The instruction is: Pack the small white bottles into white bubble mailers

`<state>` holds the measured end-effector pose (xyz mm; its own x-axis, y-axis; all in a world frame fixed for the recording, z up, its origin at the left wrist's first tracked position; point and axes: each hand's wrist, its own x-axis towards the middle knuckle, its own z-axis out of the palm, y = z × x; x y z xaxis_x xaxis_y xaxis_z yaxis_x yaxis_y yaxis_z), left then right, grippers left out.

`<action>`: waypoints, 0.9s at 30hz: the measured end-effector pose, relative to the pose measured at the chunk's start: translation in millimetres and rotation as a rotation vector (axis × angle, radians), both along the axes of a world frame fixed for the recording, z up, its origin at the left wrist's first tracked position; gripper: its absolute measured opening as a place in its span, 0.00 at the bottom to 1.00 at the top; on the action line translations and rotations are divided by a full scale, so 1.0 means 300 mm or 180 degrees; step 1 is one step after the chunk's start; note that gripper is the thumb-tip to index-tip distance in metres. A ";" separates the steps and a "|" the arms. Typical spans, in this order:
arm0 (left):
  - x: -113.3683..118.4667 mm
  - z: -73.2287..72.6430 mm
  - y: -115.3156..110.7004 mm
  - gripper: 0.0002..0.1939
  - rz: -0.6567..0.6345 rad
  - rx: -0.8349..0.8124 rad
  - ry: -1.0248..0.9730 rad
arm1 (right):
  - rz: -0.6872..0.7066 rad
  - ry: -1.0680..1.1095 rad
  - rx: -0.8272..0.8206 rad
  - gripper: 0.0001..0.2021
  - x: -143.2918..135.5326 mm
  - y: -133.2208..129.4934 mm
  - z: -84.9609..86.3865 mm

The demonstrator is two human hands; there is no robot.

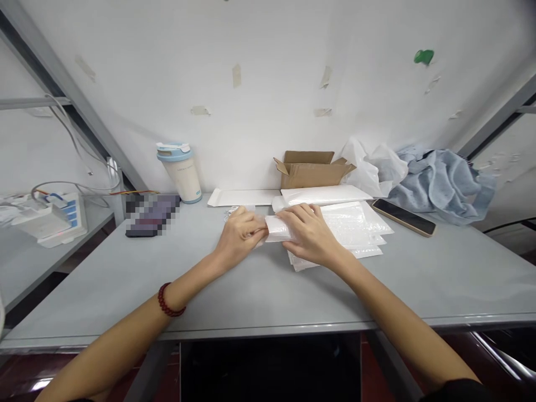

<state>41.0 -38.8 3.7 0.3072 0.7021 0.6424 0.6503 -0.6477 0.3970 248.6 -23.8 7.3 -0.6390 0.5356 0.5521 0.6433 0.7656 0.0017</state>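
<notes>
Between my hands is a small white plastic packet (276, 229), its surface shiny and wrinkled. My left hand (240, 233) pinches its left end, with the fingers closed. Over its right end lies my right hand (307, 231), fingers curled on it and the palm above a stack of white bubble envelopes (349, 226). Part of the packet is hidden under the fingers. Just behind my left hand some small, pale, shiny items (230, 213) lie on the table, too small to name.
Along the wall stand a cream tumbler (184, 173), an open cardboard box (314, 174) and a white plastic bag (371, 170). A blue cloth (444, 184) lies bunched at the right, near a phone (404, 216). A power strip (69, 218) sits at the left.
</notes>
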 end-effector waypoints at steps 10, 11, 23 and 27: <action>-0.298 -0.045 0.232 0.14 0.1355 -0.1082 0.0180 | -0.0528 0.0283 -0.0098 0.19 0.051 0.042 0.025; -0.313 -0.062 0.247 0.15 0.1321 -0.1180 0.0214 | -0.0536 0.0289 -0.0096 0.19 0.052 0.043 0.026; -0.276 -0.110 0.256 0.16 0.1055 -0.1046 0.0397 | -0.0555 0.0257 -0.0111 0.19 0.045 0.041 0.030; -0.264 -0.107 0.251 0.13 0.0967 -0.0981 0.0245 | -0.0560 0.0244 -0.0101 0.20 0.048 0.044 0.025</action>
